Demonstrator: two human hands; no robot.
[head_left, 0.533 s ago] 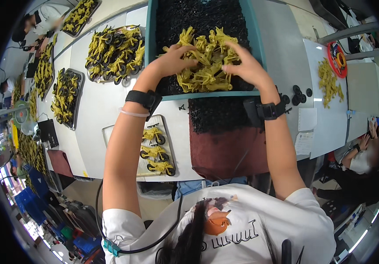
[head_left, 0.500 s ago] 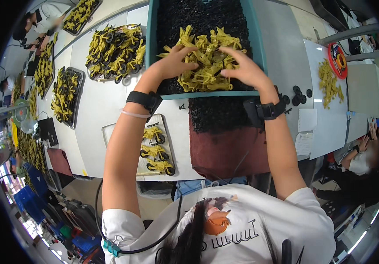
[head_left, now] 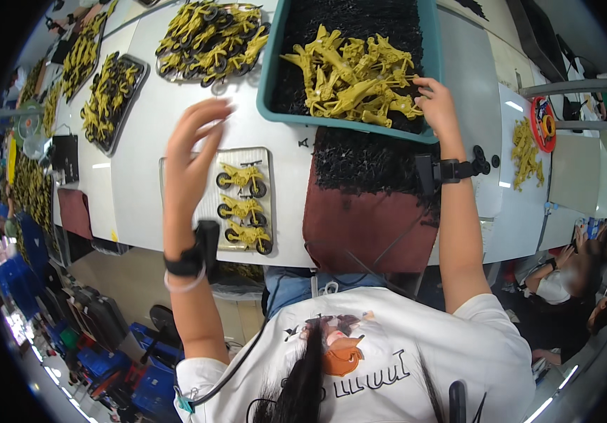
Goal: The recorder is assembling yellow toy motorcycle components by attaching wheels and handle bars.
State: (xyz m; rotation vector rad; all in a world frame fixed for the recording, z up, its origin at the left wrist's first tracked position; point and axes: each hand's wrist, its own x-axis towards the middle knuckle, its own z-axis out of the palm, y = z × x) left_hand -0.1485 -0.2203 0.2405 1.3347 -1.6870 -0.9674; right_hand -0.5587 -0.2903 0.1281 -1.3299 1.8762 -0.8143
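Note:
My left hand [head_left: 194, 155] is raised over the left edge of a tray, its fingers loosely bent and apart, nothing visible in them. On that shallow tray [head_left: 270, 211] are 3 yellow toy motorcycles [head_left: 242, 209] with black wheels. My right hand [head_left: 437, 109] is at the right side of a teal bin, thumb and fingers apart beside the yellow pieces, and no held thing shows. The teal bin [head_left: 349, 128] contains a heap of yellow toy motorcycle bodies [head_left: 353, 77] lying on many small black parts [head_left: 303, 25].
More small black parts [head_left: 360, 166] lie on a dark red mat [head_left: 370, 225]. Trays of yellow motorcycles [head_left: 109, 106] stand at the left. Black wheels [head_left: 483, 161], loose yellow pieces [head_left: 525, 155] and a red dish [head_left: 543, 123] are at the right. Other people sit farther right.
Both hands have come off the middle of the yellow heap. My left hand has moved left and nearer, over the tray; my right hand has shifted to the bin's right side.

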